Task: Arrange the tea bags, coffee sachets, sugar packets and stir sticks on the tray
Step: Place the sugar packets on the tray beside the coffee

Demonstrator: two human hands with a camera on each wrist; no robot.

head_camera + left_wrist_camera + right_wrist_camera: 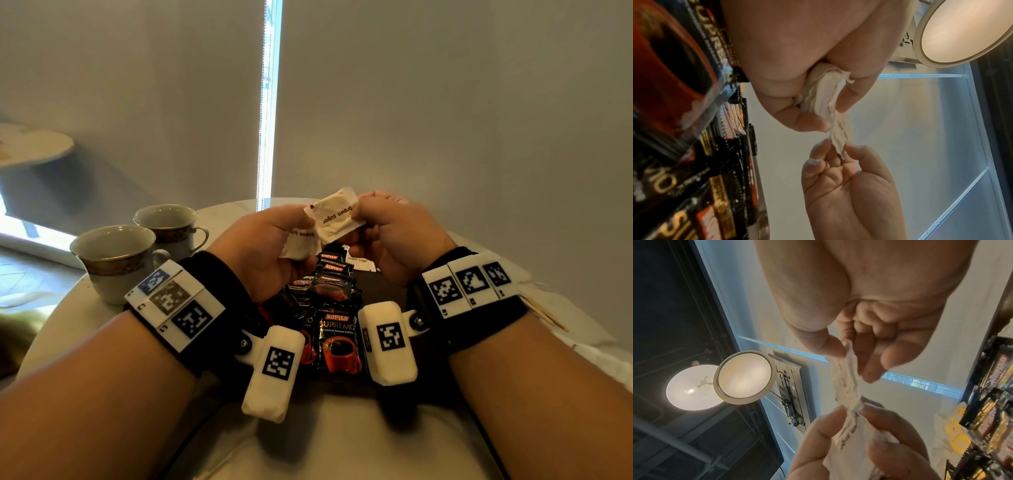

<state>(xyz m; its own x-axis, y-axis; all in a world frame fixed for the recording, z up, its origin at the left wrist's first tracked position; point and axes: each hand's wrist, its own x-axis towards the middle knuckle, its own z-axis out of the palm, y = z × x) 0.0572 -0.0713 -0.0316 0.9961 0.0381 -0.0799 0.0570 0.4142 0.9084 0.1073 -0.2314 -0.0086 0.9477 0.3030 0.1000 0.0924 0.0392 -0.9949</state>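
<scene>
Two empty teacups [116,255] stand at the left of the round pale table [54,329], apart from the work going on in the middle. Just right of them, the person's left hand [263,250] is raised above the table and curled around a small stack of brown sugar packets [299,241], thumb on top and fingers beneath; the left wrist view shows several packet edges bunched between palm and fingertips. The grip reads as a way to keep the remaining packets together while one is dealt off.

At centre, a single brown sugar packet [337,214] spans the gap between the hands. Its long axis runs left to right with the right end tilted slightly up, its printed face turned toward the camera and the lettering upside down. Its left end is caught against the left-hand stack; its right end is pinched between thumb and forefinger of the right hand [387,236], whose other fingers are loosely curled. The hold looks like a peeling motion, separating the top packet so it can be laid down on its own.

Below the hands, black coffee sachets [337,329] lie overlapping in a column on the dark tray [387,287], long axes running near to far, labels upright to the viewer. One more sugar packet [359,262] lies flat at the tray's far end, suggesting the spot where the held packets are bound. Tea bags and stir sticks cannot be made out with certainty.
</scene>
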